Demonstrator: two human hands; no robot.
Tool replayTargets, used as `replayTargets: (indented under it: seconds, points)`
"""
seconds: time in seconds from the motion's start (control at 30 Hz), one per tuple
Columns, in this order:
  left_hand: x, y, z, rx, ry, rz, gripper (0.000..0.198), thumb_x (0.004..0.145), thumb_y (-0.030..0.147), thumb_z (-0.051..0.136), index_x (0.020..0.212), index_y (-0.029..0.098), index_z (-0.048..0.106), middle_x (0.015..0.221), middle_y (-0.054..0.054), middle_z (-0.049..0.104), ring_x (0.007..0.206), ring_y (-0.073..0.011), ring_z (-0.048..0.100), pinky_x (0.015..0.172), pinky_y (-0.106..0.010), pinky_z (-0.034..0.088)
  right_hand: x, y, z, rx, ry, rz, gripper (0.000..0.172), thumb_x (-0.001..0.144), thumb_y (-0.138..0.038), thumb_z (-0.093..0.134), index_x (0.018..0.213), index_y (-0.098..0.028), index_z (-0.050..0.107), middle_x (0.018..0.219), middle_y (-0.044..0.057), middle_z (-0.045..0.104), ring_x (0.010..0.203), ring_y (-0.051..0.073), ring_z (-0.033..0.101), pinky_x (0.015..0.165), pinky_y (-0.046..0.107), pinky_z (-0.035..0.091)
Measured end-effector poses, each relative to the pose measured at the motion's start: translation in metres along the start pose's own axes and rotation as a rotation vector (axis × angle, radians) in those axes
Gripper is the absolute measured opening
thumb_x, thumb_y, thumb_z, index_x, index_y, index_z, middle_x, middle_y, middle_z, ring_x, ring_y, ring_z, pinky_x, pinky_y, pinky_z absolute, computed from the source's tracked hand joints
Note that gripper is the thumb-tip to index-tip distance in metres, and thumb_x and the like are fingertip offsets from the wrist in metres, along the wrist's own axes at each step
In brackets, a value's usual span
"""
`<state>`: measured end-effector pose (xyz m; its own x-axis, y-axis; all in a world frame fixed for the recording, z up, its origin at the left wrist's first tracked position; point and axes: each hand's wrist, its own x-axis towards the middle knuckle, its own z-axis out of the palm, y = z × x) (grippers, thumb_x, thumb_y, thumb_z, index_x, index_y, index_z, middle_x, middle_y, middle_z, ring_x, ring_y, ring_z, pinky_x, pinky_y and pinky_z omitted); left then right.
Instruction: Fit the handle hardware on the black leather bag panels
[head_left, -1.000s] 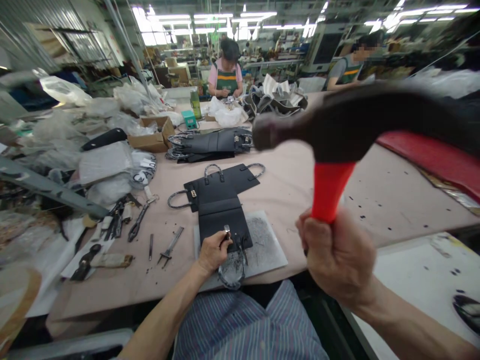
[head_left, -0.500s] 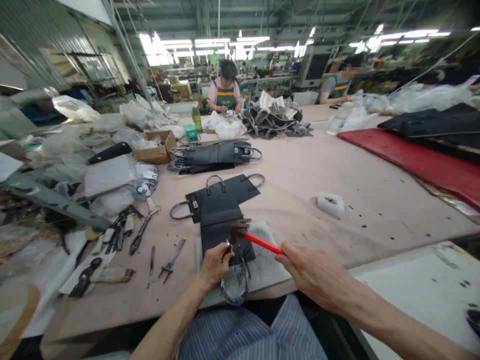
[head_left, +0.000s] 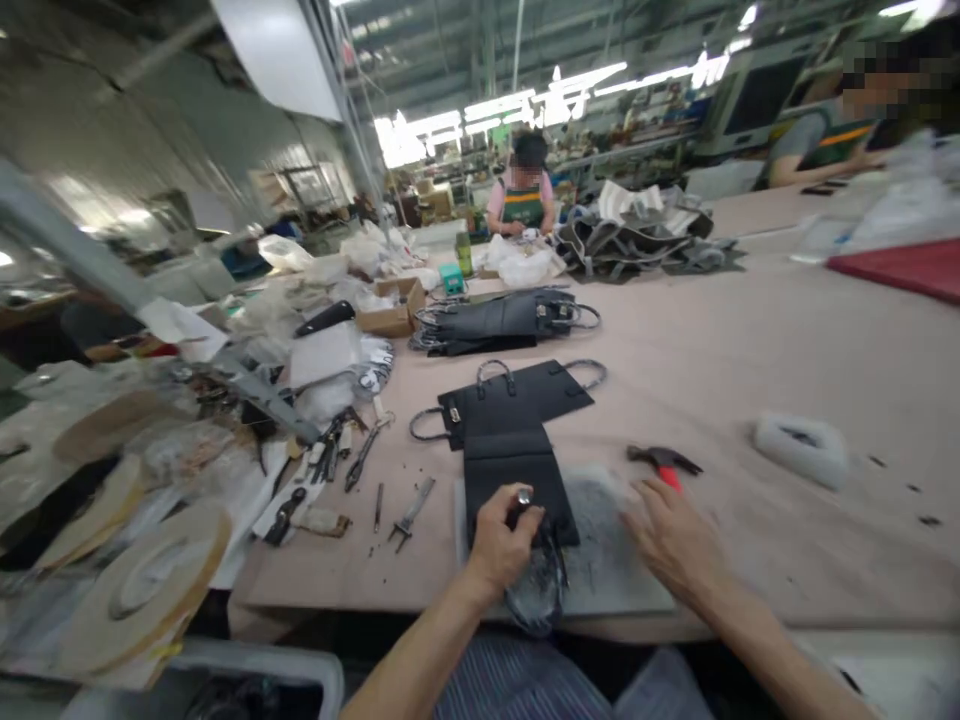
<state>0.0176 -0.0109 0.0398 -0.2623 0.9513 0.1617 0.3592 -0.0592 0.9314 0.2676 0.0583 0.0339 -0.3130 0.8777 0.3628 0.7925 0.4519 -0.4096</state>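
My left hand is closed around a short metal punch, its shiny round top poking up between thumb and fingers. Beneath it lies a black leather bag panel with a wrapped loop handle toward me. The panel rests partly on a pale board. My right hand is over the board's right side, fingers stretched and apart. Just beyond its fingers a claw hammer lies on the table; my hand hides part of its red handle.
More black panels with handles are stacked farther back. Left are a forked punch, a thin rod, other hand tools and tape rolls. A white block sits right. A co-worker sits across the table.
The hammer was in my right hand above the panel; now it lies on the table to the right, and that hand has opened. My left hand keeps the punch. The view has turned left.
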Motion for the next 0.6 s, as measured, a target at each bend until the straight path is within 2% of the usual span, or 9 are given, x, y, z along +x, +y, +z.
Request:
replayTargets:
  seconds: [0.03, 0.1, 0.17, 0.23, 0.3, 0.37, 0.43, 0.53, 0.6]
  points:
    - [0.002, 0.004, -0.001, -0.02, 0.0, -0.024, 0.02, 0.09, 0.03, 0.062, 0.106, 0.021, 0.069, 0.102, -0.006, 0.074, 0.096, -0.0202, 0.07, 0.091, -0.034, 0.056, 0.004, -0.021, 0.008, 0.017, -0.066, -0.052, 0.043, 0.094, -0.04, 0.05, 0.125, -0.012, 0.064, 0.132, 0.022, 0.063, 0.122, 0.033, 0.06, 0.102, 0.05, 0.048]
    - [0.005, 0.005, 0.0, -0.029, -0.024, -0.036, 0.02, 0.094, 0.031, 0.058, 0.106, 0.021, 0.07, 0.103, -0.006, 0.075, 0.098, -0.0196, 0.07, 0.092, -0.034, 0.056, 0.009, -0.055, 0.026, 0.069, -0.249, -0.144, 0.049, 0.093, -0.033, 0.055, 0.139, -0.016, 0.057, 0.147, 0.017, 0.054, 0.138, 0.031, 0.048, 0.114, 0.051, 0.038]
    - [0.006, 0.0, 0.002, -0.009, -0.046, -0.02, 0.019, 0.094, 0.032, 0.058, 0.105, 0.021, 0.069, 0.102, -0.005, 0.076, 0.097, -0.0193, 0.071, 0.092, -0.033, 0.056, 0.009, -0.075, 0.043, 0.091, -0.362, -0.137, 0.054, 0.092, -0.032, 0.059, 0.144, -0.019, 0.054, 0.153, 0.014, 0.05, 0.144, 0.033, 0.041, 0.118, 0.056, 0.03]
    - [0.007, -0.008, 0.001, 0.011, -0.03, -0.03, 0.019, 0.094, 0.035, 0.061, 0.104, 0.022, 0.069, 0.101, -0.005, 0.076, 0.096, -0.0197, 0.072, 0.091, -0.034, 0.057, 0.004, -0.083, 0.055, 0.103, -0.39, -0.101, 0.055, 0.091, -0.029, 0.058, 0.146, -0.021, 0.053, 0.157, 0.013, 0.046, 0.148, 0.033, 0.035, 0.12, 0.058, 0.024]
    - [0.014, -0.015, -0.003, -0.027, 0.03, -0.105, 0.023, 0.093, 0.041, 0.062, 0.103, 0.02, 0.067, 0.099, -0.007, 0.077, 0.093, -0.0202, 0.074, 0.089, -0.034, 0.058, -0.002, -0.084, 0.059, 0.108, -0.375, -0.074, 0.054, 0.091, -0.026, 0.057, 0.145, -0.02, 0.054, 0.159, 0.012, 0.044, 0.15, 0.033, 0.032, 0.122, 0.058, 0.02]
    - [0.024, -0.021, -0.008, -0.129, 0.09, -0.213, 0.031, 0.093, 0.048, 0.062, 0.102, 0.018, 0.064, 0.096, -0.008, 0.077, 0.086, -0.0211, 0.076, 0.08, -0.034, 0.061, -0.006, -0.084, 0.06, 0.113, -0.361, -0.06, 0.053, 0.091, -0.025, 0.058, 0.144, -0.02, 0.056, 0.16, 0.011, 0.044, 0.15, 0.034, 0.031, 0.122, 0.058, 0.018]
    - [0.032, -0.023, -0.012, -0.206, 0.091, -0.276, 0.037, 0.091, 0.051, 0.063, 0.101, 0.016, 0.062, 0.092, -0.009, 0.077, 0.081, -0.0218, 0.076, 0.072, -0.033, 0.062, -0.006, -0.083, 0.06, 0.116, -0.357, -0.055, 0.053, 0.09, -0.026, 0.058, 0.143, -0.02, 0.056, 0.16, 0.011, 0.043, 0.15, 0.034, 0.031, 0.123, 0.058, 0.018]
    - [0.021, -0.017, -0.016, -0.124, 0.045, -0.173, 0.031, 0.092, 0.048, 0.061, 0.099, 0.018, 0.065, 0.091, -0.009, 0.077, 0.083, -0.022, 0.076, 0.075, -0.035, 0.063, -0.005, -0.081, 0.062, 0.12, -0.355, -0.052, 0.054, 0.09, -0.027, 0.058, 0.144, -0.02, 0.055, 0.161, 0.011, 0.042, 0.15, 0.034, 0.031, 0.123, 0.058, 0.019]
    - [0.001, -0.007, -0.017, -0.04, -0.156, 0.032, 0.024, 0.092, 0.043, 0.062, 0.096, 0.021, 0.069, 0.094, -0.009, 0.078, 0.089, -0.0226, 0.076, 0.087, -0.039, 0.063, -0.005, -0.08, 0.064, 0.123, -0.36, -0.055, 0.053, 0.091, -0.026, 0.056, 0.144, -0.02, 0.055, 0.161, 0.011, 0.042, 0.151, 0.034, 0.031, 0.123, 0.058, 0.019]
